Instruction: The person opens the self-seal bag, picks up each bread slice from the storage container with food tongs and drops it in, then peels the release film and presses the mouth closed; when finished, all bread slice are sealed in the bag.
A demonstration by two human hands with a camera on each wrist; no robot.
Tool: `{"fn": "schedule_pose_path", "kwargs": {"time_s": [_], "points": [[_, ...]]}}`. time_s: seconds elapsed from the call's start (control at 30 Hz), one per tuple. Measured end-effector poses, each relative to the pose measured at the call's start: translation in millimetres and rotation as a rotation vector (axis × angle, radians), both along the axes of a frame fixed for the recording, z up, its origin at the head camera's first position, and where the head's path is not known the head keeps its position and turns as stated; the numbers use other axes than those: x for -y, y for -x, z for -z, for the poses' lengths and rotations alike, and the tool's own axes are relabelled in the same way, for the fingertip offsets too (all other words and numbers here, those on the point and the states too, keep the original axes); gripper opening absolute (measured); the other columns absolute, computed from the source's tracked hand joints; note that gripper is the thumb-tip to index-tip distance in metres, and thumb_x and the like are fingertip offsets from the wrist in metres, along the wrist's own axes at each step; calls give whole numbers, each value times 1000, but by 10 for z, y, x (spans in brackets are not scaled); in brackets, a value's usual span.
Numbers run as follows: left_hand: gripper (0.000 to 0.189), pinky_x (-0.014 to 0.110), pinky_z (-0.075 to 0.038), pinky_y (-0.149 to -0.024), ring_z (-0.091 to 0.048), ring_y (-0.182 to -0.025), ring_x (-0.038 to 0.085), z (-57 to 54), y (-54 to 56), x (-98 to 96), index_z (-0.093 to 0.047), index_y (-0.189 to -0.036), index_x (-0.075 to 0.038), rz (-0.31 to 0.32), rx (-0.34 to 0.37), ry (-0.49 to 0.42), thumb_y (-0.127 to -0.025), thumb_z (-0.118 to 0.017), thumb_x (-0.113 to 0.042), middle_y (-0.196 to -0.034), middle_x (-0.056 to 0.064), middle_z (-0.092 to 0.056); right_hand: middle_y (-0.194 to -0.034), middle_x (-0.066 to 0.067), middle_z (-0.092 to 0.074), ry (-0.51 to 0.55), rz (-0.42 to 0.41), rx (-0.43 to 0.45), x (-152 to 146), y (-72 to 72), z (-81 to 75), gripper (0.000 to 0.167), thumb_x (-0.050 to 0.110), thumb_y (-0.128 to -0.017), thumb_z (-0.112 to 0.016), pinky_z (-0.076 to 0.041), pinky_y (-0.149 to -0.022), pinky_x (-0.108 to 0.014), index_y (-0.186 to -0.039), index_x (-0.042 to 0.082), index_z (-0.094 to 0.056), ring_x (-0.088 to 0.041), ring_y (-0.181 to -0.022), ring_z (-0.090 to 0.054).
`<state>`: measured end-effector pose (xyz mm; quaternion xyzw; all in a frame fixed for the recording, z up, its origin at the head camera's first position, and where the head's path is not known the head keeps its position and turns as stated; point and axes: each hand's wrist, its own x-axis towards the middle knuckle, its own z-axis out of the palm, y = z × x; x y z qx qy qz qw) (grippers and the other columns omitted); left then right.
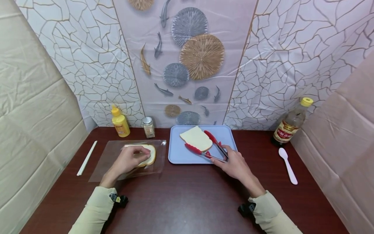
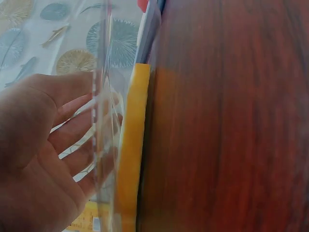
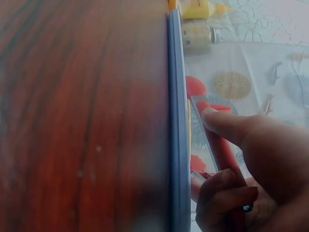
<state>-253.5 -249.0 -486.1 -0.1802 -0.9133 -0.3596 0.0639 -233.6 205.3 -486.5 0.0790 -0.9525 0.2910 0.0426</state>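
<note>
One bread slice [image 1: 195, 138] on blue tray [image 1: 179, 154], right hand [image 1: 236, 164] gripping tongs [image 1: 195, 149] there, second slice [image 1: 151, 160] left of tray under left hand [image 1: 129, 159], can't tell its grip.

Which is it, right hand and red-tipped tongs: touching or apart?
Touching. The right wrist view shows the right hand gripping the tongs, fingers curled round them.

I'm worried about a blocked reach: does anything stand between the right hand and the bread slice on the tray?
Only the red-tipped tongs held by the right hand: their tips lie on either side of the bread slice. No other loose item shows between.
</note>
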Motion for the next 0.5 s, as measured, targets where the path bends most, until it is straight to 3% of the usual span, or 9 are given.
{"fn": "schedule_pose_path", "kwargs": {"time_s": [0.23, 0.33, 0.4, 0.5], "points": [[7, 50, -61, -101, -77, -110, 18, -14, -3, 21, -84, -103, -23, 12, -16, -21, -96, -85, -22, -106, -8, -83, -152, -24, -63, 17, -8, -48, -25, 10, 8, 80, 50, -96, -82, -59, -101, -57, -155, 2, -57, -39, -126, -68], [8, 52, -61, -102, -76, -110, 18, -19, 5, 28, -85, -104, -22, 11, -36, -33, -96, -85, -22, -106, -9, -83, -153, -23, -63, 38, -13, -53, -64, 16, 8, 79, 50, -95, -83, -60, -98, -53, -155, 5, -58, -38, -126, -67], [9, 53, -61, -102, -76, -111, 18, -29, 7, 22, -85, -105, -22, 9, -44, -47, -97, -85, -23, -107, -9, -83, -145, -23, -69, 47, -12, -49, -98, 28, 2, 80, 53, -94, -83, -60, -91, -48, -155, 7, -58, -37, -123, -67], [9, 54, -61, -102, -76, -111, 17, -56, 3, 5, -84, -106, -23, 5, -48, -64, -97, -84, -27, -106, -9, -83, -111, -20, -79, 56, -8, -18, -152, 47, -16, 82, 57, -93, -82, -54, -81, -40, -156, 11, -58, -34, -115, -67]]}}
